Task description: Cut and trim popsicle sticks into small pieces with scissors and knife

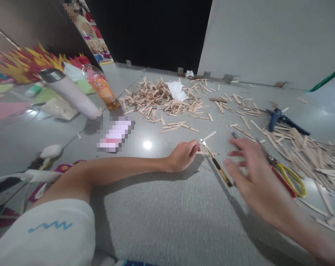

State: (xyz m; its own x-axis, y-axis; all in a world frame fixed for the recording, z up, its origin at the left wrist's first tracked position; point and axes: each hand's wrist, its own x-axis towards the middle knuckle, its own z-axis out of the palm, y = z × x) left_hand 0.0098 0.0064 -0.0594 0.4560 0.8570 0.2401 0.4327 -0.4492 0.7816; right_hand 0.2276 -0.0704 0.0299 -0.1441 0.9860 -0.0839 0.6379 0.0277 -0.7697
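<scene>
My left hand [184, 156] is closed in a pinch on a thin wooden craft stick [209, 136], whose free end points right and away. A second stick lies on the grey surface just below it, partly behind the fingers. Between my two hands rests a yellow utility knife [217, 164], its blade end close to my left fingertips. My right hand [249, 162], slightly blurred, hovers to the right of the knife with its fingers spread and nothing in them. Pliers with red and yellow handles [290, 181] lie beside it, their front partly hidden by that hand.
A heap of craft sticks [156, 98] lies ahead, and more sticks [308, 151] spread at right near a dark blue-handled tool [276, 118]. At left are a phone [116, 135], an orange drink bottle [105, 90], a pale tumbler [73, 94] and cables.
</scene>
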